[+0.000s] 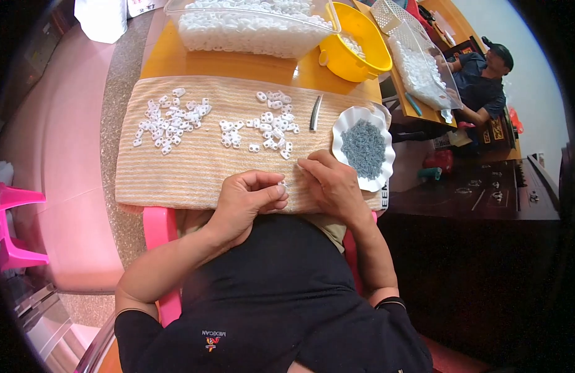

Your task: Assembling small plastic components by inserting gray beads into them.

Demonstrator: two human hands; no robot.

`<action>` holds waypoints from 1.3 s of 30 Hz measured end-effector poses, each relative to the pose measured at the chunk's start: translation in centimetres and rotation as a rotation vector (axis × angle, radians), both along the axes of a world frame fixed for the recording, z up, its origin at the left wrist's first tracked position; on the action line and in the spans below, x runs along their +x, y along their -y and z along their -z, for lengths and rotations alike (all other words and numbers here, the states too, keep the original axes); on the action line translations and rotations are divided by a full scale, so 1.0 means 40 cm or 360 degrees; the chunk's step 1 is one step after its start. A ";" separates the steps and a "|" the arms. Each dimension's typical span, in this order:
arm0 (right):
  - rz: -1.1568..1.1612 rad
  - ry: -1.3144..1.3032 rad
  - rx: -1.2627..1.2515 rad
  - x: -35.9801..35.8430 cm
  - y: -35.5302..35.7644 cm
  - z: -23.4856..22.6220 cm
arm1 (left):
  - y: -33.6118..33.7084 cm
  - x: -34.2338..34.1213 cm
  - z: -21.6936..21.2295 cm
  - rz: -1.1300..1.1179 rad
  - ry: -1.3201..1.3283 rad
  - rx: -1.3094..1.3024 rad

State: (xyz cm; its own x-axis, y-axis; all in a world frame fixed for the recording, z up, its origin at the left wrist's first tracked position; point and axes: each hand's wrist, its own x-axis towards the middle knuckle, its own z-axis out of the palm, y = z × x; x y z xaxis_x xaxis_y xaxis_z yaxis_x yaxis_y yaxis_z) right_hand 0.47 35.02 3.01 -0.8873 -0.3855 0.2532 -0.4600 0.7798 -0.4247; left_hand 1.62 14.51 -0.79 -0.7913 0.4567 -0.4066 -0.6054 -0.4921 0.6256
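Note:
Close to my body at the cloth's near edge, my left hand (pixel 253 196) pinches a small white plastic piece (pixel 283 184) between thumb and fingertips. Just right of it, my right hand (pixel 331 183) hovers low with its fingers drawn together; anything in them is too small to make out. White two-hole plastic pieces lie on the striped cloth (pixel 169 180) in a left pile (pixel 169 124) and a looser middle pile (pixel 275 127). Beyond my right hand lies a slim, curved dark-and-silver tool (pixel 315 113). A white scalloped dish (pixel 338 140) holds many small grey-blue translucent bits (pixel 364 149).
At the table's far side stand a clear bin (pixel 256 31) full of white pieces and a yellow basin (pixel 368 67). Another person (pixel 486 74) sits at a neighbouring table with a similar bin (pixel 418 65). A pink stool (pixel 14 227) stands on the floor at left.

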 end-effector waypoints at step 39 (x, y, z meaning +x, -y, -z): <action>0.0235 0.1159 -0.1390 0.028 -0.009 0.046 | 0.000 -0.001 -0.005 -0.0006 0.0001 0.0041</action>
State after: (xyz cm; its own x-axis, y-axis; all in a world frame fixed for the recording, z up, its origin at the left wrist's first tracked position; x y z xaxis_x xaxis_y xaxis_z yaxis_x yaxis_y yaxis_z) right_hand 1.60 35.40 1.16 -0.9550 -0.2105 -0.2092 0.1885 0.1139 -0.9754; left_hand 1.57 14.52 -0.60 -0.7929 0.4638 -0.3954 -0.6039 -0.5105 0.6122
